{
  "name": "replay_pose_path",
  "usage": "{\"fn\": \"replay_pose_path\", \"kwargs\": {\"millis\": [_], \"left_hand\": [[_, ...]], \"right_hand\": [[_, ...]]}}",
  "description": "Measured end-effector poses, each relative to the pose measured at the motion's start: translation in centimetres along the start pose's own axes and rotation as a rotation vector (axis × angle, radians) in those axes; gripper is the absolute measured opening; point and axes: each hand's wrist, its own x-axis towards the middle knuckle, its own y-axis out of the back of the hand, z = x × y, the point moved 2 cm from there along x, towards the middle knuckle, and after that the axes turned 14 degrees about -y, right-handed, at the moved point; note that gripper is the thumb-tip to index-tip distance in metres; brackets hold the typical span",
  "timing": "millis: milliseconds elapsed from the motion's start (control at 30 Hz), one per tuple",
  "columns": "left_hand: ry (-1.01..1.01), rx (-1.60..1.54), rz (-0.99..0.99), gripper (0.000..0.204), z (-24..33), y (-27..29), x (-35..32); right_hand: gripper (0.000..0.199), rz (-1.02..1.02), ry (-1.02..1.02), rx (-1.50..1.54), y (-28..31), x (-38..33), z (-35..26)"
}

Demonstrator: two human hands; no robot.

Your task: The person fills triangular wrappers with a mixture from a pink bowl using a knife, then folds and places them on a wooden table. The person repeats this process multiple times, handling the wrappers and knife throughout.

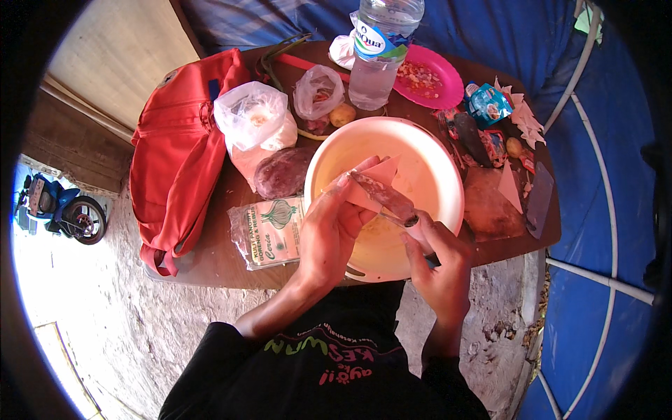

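Note:
My left hand (329,231) is closed around a long, mottled purple-brown piece (383,194) that looks like a root vegetable. A pale triangular sheet (383,170) sticks up beside it, near my fingertips. The piece is tilted, with its dark end pointing at my right hand (442,266). My right fingers are bent in a pinch close to that end, around something pale that they mostly hide. Both hands are over a wide pale basin (453,178). Its inside looks yellowish; what lies at the bottom cannot be made out.
On the brown table, a red bag (182,154), plastic bags (253,115), a purple tuber (283,173) and a flat package (269,233) stand left. Behind are a water bottle (378,70) and pink plate (448,77). A board (490,217), packets (488,103) and pale triangles (509,187) lie right.

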Motion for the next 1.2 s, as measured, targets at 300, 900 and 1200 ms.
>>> {"fn": "replay_pose_path", "kwargs": {"millis": [300, 900, 1200], "left_hand": [[0.033, 0.023, 0.033, 0.052, 0.0, 0.4, -0.2], [0.016, -0.109, 0.050, 0.055, 0.0, 0.2, 0.4], [0.150, -0.184, 0.016, 0.057, -2.7, -0.3, -1.3]], "right_hand": [[0.033, 0.032, -0.003, 0.009, 0.7, 0.2, 0.4], [0.017, -0.151, -0.544, 0.785, 0.7, -1.1, 1.2], [0.018, -0.156, -0.464, 0.912, -1.5, 1.9, 0.6]]}}
